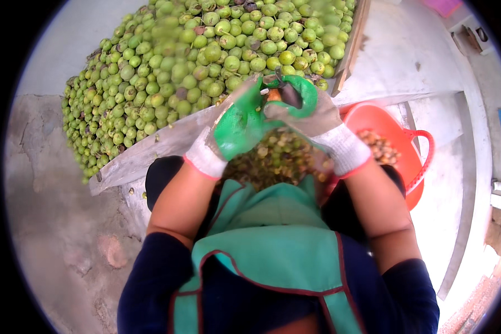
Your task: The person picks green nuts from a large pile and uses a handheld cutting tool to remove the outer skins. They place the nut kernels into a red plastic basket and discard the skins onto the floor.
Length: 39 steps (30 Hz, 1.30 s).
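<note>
Both hands wear green-coated work gloves with white knit cuffs and meet in front of me. My left hand [242,119] has its fingers bent toward a small orange-brown nut [274,96], which shows between the two gloves. On the other side, my right hand [312,114] is closed around a dark curved blade [290,95] right beside that nut. The blade's handle is hidden in the glove. Below the hands, between my knees, lies a blurred heap of broken green and brown husks [278,158].
A large pile of round green fruits [206,61] rises ahead, edged by wooden boards [145,142]. On my right stands a red plastic basket [420,167] with brown nuts [379,146] inside. A green apron [267,250] covers my lap. Cracked concrete floor [55,222] extends on the left.
</note>
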Tool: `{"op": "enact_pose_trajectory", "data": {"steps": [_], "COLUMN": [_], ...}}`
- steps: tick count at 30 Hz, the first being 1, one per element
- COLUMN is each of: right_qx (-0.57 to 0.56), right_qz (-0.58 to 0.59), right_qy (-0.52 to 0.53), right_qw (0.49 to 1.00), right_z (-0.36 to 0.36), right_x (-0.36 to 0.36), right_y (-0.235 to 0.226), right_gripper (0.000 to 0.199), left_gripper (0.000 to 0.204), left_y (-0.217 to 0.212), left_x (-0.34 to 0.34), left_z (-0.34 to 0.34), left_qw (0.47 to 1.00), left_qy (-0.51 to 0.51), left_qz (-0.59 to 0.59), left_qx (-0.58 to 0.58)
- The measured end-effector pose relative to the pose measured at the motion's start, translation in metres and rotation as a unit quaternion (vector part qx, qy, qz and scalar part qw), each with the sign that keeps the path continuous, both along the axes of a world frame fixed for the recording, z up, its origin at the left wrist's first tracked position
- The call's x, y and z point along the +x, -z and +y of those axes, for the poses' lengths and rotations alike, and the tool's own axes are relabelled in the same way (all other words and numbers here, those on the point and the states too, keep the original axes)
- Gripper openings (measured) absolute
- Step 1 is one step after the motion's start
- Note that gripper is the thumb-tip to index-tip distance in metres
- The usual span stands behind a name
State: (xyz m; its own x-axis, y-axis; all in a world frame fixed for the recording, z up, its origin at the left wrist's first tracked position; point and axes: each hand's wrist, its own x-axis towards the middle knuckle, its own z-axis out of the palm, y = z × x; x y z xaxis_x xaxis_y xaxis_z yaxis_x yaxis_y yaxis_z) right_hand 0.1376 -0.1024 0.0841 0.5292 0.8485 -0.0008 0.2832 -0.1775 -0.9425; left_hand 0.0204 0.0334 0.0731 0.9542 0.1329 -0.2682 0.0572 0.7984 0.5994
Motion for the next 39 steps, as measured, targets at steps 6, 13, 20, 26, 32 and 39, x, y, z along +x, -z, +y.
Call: {"op": "enact_pose_trajectory", "data": {"steps": [6, 13, 20, 26, 32, 39], "right_qx": [0.043, 0.114, 0.144, 0.119, 0.164, 0.090], "right_qz": [-0.145, 0.299, 0.432, 0.320, -0.039, -0.268], "right_qy": [0.035, 0.085, 0.062, -0.057, 0.029, 0.011], "right_qw": [0.988, 0.944, 0.888, 0.938, 0.985, 0.959], "right_z": [0.002, -0.002, -0.011, -0.017, -0.005, -0.003], "right_x": [-0.005, -0.005, -0.010, 0.004, -0.008, -0.014], "right_y": [0.016, 0.006, 0.012, 0.012, -0.002, -0.010], "right_gripper": [0.063, 0.050, 0.030, 0.031, 0.045, 0.049], "left_gripper": [0.044, 0.045, 0.050, 0.062, 0.070, 0.052], "left_y": [0.058, 0.013, -0.028, -0.012, 0.018, 0.005], "left_x": [0.004, -0.017, -0.007, -0.007, -0.016, -0.017], "left_z": [0.007, 0.013, 0.009, 0.003, 0.027, 0.012], "left_qw": [0.937, 0.596, 0.444, 0.627, 0.911, 0.939], "left_qy": [0.122, -0.150, -0.200, -0.160, -0.108, -0.049], "left_qz": [-0.229, -0.102, -0.176, -0.197, -0.061, 0.067], "left_qx": [-0.236, 0.782, 0.855, 0.736, 0.393, 0.332]}}
